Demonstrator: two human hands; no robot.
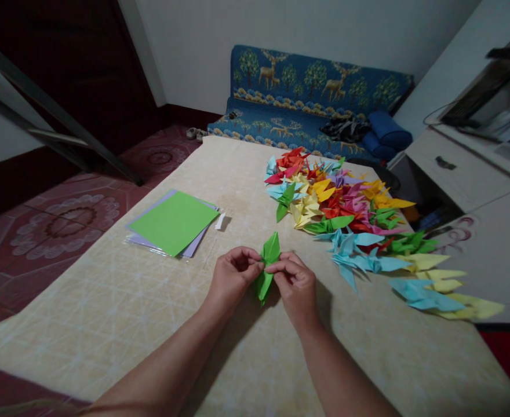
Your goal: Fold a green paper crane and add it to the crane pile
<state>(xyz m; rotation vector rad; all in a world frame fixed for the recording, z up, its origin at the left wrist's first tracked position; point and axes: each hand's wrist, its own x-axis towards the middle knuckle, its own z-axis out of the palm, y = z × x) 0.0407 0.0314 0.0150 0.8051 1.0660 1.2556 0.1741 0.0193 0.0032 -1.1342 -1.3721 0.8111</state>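
Note:
A green folded paper crane (pixel 270 249) is held between my two hands above the front middle of the table. Its two pointed wings stretch away from me and toward me. My left hand (pixel 236 274) pinches its middle from the left, thumb and fingertips together. From the right, my right hand (pixel 296 285) grips the same middle part with thumb and fingers closed. The fingertips cover the crane's centre, so the folds there are hidden.
Many coloured paper cranes (pixel 346 200) lie heaped along the table's right side. Green and purple paper sheets (pixel 174 223) rest at the left, beside a small white scrap (pixel 221 221). The cloth-covered table (pixel 120 301) has a blue patterned sofa (pixel 276 110) behind it and a white cabinet (pixel 476 174) at right.

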